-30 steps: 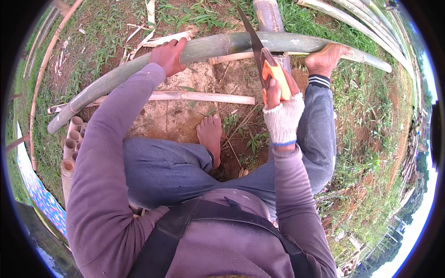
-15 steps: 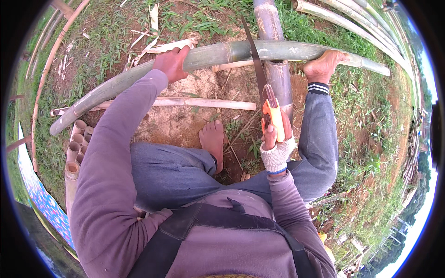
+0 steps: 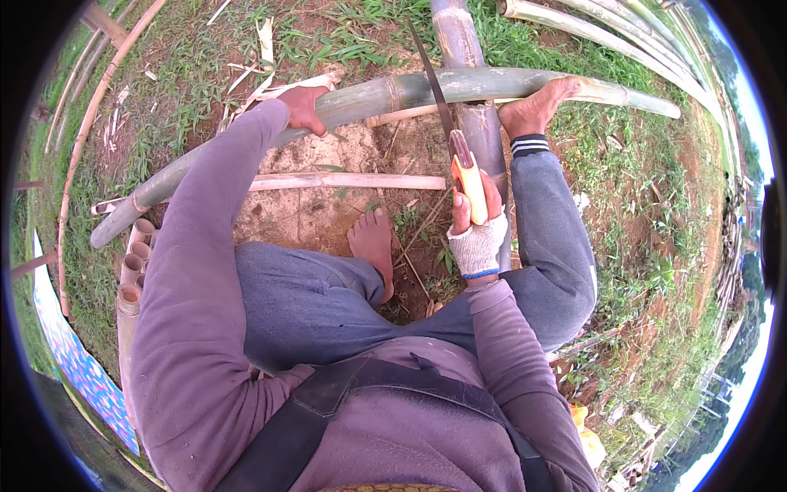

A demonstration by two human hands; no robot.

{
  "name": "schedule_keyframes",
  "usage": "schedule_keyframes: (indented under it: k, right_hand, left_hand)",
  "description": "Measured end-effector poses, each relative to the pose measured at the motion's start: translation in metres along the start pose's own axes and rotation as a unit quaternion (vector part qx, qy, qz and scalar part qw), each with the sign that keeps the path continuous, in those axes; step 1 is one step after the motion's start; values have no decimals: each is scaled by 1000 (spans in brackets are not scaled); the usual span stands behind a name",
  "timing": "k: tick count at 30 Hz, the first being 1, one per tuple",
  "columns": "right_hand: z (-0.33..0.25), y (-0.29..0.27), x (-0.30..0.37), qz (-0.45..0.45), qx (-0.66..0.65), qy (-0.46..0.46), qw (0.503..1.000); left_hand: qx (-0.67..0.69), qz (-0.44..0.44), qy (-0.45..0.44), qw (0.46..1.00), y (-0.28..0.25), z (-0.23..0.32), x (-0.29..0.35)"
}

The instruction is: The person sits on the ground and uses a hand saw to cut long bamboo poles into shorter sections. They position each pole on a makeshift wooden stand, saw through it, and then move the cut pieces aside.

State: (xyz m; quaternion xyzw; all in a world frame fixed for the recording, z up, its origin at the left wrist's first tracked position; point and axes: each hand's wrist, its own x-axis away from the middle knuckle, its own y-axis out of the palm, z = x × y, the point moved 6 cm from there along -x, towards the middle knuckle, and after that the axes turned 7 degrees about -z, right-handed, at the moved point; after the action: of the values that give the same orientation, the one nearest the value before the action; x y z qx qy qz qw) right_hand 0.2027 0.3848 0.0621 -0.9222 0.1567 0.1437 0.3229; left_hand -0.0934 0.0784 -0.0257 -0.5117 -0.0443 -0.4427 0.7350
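Observation:
A long green-grey bamboo pole (image 3: 344,100) lies crosswise over an upright-running thicker bamboo piece (image 3: 484,135). My bare left hand (image 3: 304,109) is closed around the pole left of the saw. In my right hand (image 3: 476,217), which wears a pale fingerless glove, is a handsaw (image 3: 467,176) with an orange-yellow handle. Its dark blade lies across the pole, tip pointing away from me. I cannot tell how deep any cut is. My right foot (image 3: 537,107) presses on the pole to the right of the blade.
A split bamboo strip (image 3: 348,180) lies on the dirt near my left foot (image 3: 371,238). Short cut bamboo tubes (image 3: 131,266) stand by my left arm. More long poles (image 3: 590,33) rest at far right. Pale bamboo shavings (image 3: 266,45) are scattered on the grass.
The saw and my right hand have moved a little forward, away from me. My left hand still grips the pole, and the whole view has shifted slightly.

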Motion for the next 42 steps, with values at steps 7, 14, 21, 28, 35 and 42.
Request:
schedule_keyframes:
  k: [7, 14, 21, 28, 35, 42]
  right_hand:
    - [3, 7, 2, 7, -76, 67, 995]
    - [-48, 2, -51, -49, 12, 111, 993]
    - [-58, -55, 41, -45, -13, 70, 996]
    - [-26, 22, -99, -39, 10, 58, 997]
    - [-61, -53, 36, -56, -14, 96, 994]
    - [-25, 27, -107, -8, -4, 15, 1000]
  left_hand:
    - [-75, 79, -67, 992, 6, 35, 10]
    - [-118, 146, -71, 980, 21, 32, 17]
    - [-112, 146, -61, 981, 22, 34, 15]
    - [-112, 152, -65, 980, 15, 33, 20]
    - [-114, 149, -44, 981, 18, 32, 15]
    - [-125, 158, -66, 977, 15, 39, 20]
